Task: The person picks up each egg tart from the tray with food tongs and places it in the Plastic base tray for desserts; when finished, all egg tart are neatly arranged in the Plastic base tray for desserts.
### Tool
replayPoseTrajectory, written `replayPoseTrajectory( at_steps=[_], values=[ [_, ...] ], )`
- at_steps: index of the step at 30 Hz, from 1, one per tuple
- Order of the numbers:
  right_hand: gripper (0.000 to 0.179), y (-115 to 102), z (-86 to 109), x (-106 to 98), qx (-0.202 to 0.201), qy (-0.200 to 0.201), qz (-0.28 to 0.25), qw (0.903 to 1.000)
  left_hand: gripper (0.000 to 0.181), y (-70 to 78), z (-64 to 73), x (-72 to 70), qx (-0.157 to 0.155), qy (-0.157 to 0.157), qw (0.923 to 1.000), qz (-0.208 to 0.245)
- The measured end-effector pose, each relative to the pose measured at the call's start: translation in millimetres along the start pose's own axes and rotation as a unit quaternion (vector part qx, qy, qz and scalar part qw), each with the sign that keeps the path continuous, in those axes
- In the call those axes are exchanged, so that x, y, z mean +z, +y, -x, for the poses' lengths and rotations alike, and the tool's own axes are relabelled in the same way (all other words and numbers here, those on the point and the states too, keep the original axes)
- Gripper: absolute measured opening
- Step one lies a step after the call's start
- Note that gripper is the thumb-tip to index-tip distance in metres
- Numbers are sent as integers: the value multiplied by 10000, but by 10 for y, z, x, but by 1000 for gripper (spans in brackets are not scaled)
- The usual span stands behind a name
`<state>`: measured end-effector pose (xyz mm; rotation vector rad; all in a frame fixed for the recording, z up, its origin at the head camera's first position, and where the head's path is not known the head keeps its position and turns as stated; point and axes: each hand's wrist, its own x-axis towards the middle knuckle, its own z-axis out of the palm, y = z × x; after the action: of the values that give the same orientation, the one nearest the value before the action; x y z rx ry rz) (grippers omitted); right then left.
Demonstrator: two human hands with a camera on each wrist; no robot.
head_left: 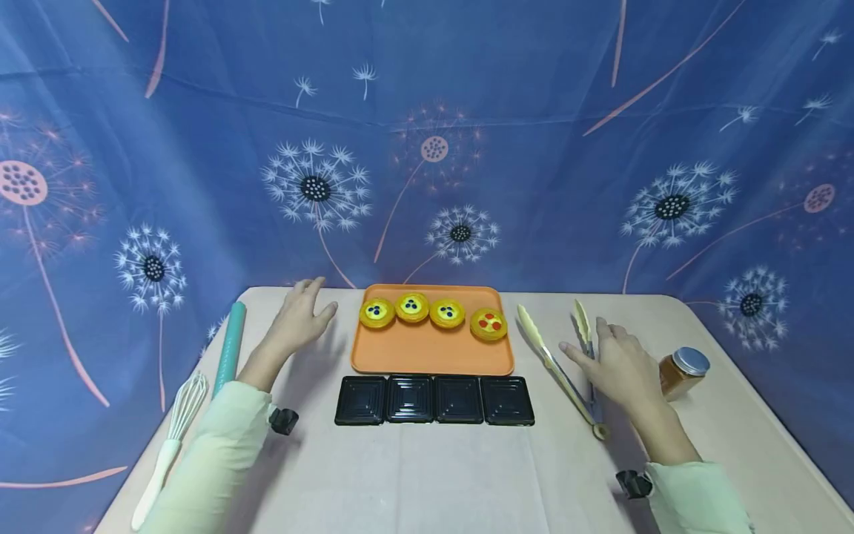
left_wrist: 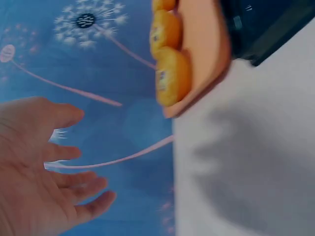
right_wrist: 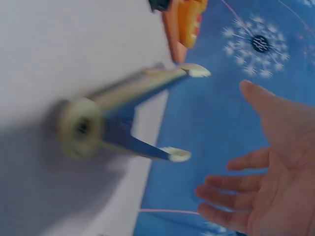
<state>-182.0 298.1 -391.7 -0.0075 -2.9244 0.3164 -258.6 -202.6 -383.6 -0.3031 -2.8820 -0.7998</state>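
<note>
My left hand [head_left: 298,317] is held left of the orange tray [head_left: 427,356], its fingers apart and holding nothing; the palm shows in the left wrist view. On the tray sit three yellow tarts with dark blue dots, one being the leftmost tart [head_left: 376,313], and a tart with red pieces [head_left: 489,325]. My right hand [head_left: 623,368] hovers beside the spread tongs [head_left: 563,380], covering part of their right arm in the head view. Its fingers are loosely spread with nothing between them. The right wrist view shows the tongs [right_wrist: 142,88] apart from the hand.
Several black square containers [head_left: 410,399] stand in a row before the tray. A jar with a silver lid [head_left: 682,372] is at the right. A teal rod [head_left: 230,341] and a whisk [head_left: 176,426] lie along the left edge. Blue patterned cloth [head_left: 534,185] hangs behind the table.
</note>
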Motion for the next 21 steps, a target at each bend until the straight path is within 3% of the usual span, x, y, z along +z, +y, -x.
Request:
replayPoseTrajectory(
  at_steps=[4, 10, 14, 21],
  values=[
    [93, 5, 35, 138, 365, -233, -107, 9990, 63, -90, -50, 210, -76, -240, 9988, 430],
    [81, -43, 56, 265, 1102, -766, -396, 9902, 60, -152, -97, 450, -615, -705, 9904, 1021],
    [85, -58, 54, 326, 1325, -838, -393, 9868, 57, -137, -103, 544, -879, -943, 9833, 1284],
    [95, -57, 52, 449, 1660, -815, -423, 9818, 47, -131, -140, 647, -943, -1312, 9757, 1481]
  ],
)
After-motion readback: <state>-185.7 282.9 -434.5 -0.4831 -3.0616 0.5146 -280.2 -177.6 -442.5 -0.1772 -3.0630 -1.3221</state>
